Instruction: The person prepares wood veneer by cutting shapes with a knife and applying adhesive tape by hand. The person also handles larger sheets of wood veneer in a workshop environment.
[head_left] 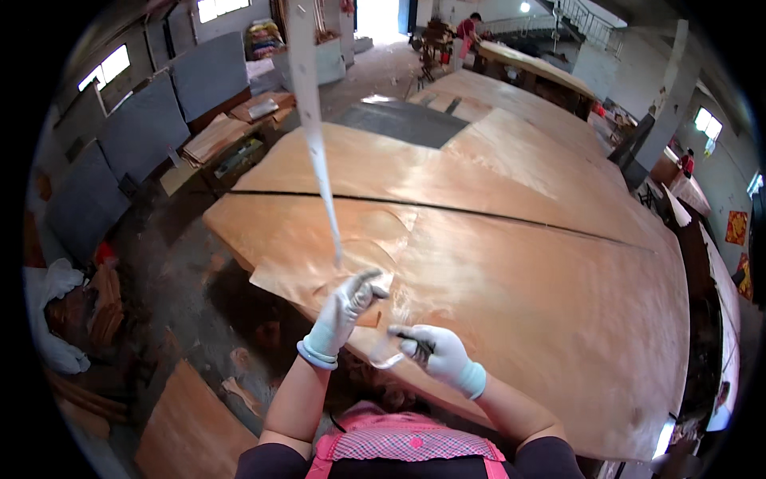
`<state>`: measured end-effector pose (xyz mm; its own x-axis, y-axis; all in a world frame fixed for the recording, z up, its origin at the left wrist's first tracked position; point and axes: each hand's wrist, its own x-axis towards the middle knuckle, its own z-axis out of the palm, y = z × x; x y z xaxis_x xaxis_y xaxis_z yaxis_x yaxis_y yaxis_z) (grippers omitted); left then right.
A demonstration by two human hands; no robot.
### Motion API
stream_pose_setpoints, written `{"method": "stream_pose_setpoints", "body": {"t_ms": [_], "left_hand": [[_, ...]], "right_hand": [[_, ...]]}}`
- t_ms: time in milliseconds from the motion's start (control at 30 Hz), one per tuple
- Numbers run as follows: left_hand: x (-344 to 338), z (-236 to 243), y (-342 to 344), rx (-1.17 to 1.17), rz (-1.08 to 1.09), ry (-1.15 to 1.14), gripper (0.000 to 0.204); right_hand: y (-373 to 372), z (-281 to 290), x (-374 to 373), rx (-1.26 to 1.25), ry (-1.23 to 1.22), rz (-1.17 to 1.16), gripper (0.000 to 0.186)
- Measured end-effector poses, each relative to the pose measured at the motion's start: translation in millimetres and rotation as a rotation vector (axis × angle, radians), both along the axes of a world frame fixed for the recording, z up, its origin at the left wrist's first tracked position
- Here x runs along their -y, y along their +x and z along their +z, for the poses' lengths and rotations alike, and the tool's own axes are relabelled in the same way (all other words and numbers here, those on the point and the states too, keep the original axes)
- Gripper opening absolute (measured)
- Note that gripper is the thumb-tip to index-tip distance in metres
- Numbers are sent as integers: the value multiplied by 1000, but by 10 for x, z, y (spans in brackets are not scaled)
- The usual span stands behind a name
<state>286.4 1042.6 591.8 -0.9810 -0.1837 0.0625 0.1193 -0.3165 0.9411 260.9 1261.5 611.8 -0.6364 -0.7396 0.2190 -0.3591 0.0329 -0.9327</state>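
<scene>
My left hand [351, 308], in a pale glove with dark-smudged fingertips, is closed above the near left edge of a wood veneer sheet [291, 275]. A long white tape strip [317, 156] hangs from above, its lower end close by those fingers; whether they grip it is hidden. My right hand [440, 356], gloved alike, is curled shut to the right and slightly nearer. At its fingertips a short curved white strip [388, 364] shows, partly blurred. Both hands are over the front edge of a large veneer-covered table [542, 319].
A long dark strip [447, 209] crosses the tabletop, and a dark grey sheet [403, 121] lies farther back. Veneer stacks [215, 137] and grey panels [144, 124] stand at left. A loose board [191, 423] is below left. A co-worker [467, 36] stands at a far table.
</scene>
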Motion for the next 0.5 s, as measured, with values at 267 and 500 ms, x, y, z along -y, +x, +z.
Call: {"method": "stream_pose_setpoints", "body": {"t_ms": [267,500], "left_hand": [[-454,-925,796,564,-483,-5,23],[-668,-1316,613,690,-103,109,19]], "right_hand": [[77,-837,-620,114,568,1,43],[-607,-1604,-467,-380,730,-92,29]]}}
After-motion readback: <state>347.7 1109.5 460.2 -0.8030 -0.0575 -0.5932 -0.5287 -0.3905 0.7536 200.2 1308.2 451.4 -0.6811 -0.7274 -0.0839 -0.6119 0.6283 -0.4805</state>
